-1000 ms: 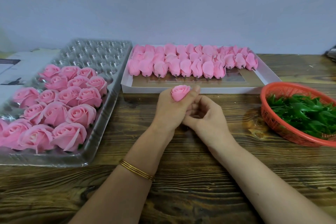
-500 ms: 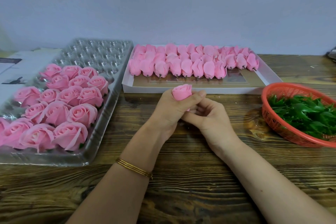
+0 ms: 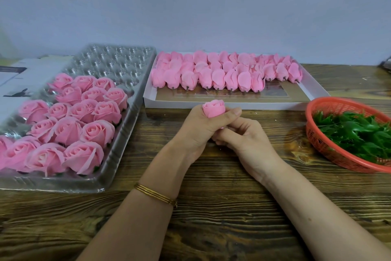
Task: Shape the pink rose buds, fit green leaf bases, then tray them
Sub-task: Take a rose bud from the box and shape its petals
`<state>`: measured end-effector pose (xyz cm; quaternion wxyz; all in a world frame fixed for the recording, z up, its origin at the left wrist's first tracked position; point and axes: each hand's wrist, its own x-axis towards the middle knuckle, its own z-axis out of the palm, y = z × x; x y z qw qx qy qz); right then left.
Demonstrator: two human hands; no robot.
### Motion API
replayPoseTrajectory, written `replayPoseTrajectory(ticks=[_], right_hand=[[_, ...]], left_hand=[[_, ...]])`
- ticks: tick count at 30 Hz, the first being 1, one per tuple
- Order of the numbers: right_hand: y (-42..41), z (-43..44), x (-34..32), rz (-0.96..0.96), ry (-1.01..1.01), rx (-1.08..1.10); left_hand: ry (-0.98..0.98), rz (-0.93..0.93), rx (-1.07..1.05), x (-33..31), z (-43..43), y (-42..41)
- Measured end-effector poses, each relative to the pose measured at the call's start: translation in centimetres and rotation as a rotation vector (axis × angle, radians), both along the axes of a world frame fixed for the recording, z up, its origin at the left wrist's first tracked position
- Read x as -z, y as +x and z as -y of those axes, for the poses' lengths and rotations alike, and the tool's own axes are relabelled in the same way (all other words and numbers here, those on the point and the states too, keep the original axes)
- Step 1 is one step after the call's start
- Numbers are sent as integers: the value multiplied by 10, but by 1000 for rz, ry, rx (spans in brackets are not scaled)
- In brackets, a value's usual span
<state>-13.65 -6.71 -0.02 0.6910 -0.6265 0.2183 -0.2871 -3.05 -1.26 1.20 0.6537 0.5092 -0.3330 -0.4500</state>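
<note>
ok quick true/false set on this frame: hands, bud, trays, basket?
1. The left hand has a pink bud in its grip. True.
2. The red basket holds pink buds. False: it holds green leaves.
3. Every cell of the clear tray is filled. False: the rear cells are bare; finished roses fill only the near part.
4. The white box of unshaped buds lies beyond the hands. True.
5. The right hand is reaching into the basket. False: it is curled at the bud's base, against the left hand.
</note>
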Motion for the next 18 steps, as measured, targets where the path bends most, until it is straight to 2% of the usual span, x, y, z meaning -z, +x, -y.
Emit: replayPoseTrajectory(ticks=[4,11,18], right_hand=[[-1,1,1,14,51,-33],[-1,3,-4,80,308,-74],[2,1,-8,77,333,-26]], left_hand=[[16,14,-38,-2,-2,0],[-5,-15,-71,0,-2,-1],[-59,10,-57,0,-2,-1]])
